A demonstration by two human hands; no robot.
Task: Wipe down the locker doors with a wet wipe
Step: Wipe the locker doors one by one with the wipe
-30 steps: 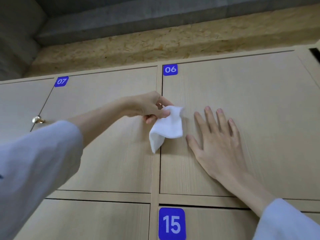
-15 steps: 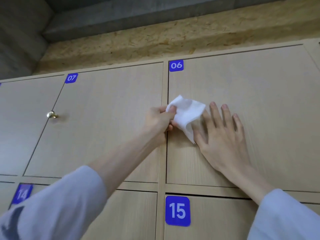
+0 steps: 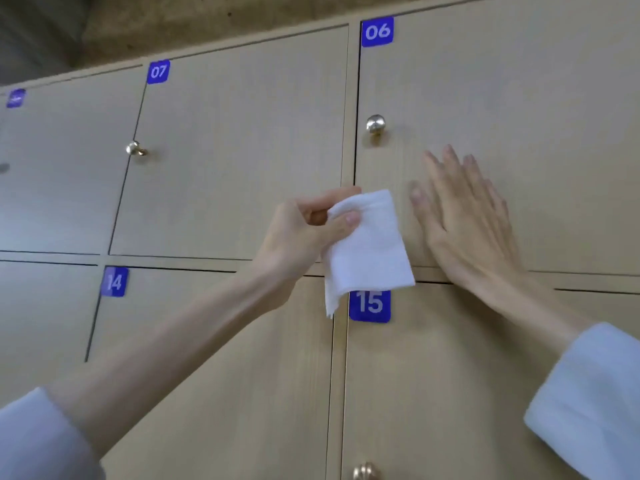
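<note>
A white wet wipe (image 3: 367,251) hangs from my left hand (image 3: 304,230), pinched between thumb and fingers, in front of the seam between lockers 07 and 06. Its lower edge droops over the top of the blue 15 label (image 3: 370,306). My right hand (image 3: 464,216) lies flat with fingers spread on the lower left of the locker 06 door (image 3: 519,116), just right of the wipe and below that door's metal knob (image 3: 375,124). The locker 07 door (image 3: 235,150) is to the left.
Light wooden locker doors fill the view, with blue number labels 07 (image 3: 158,71), 06 (image 3: 377,31) and 14 (image 3: 114,281). A brass knob (image 3: 135,148) sits at the left edge of door 07, another knob (image 3: 365,472) at the bottom on door 15. Chipboard shows above the lockers.
The view has tilted down, so the lockers sit higher in frame. My left hand and the wipe have dropped lower, uncovering the knob on door 06. My right hand stays flat on door 06.
</note>
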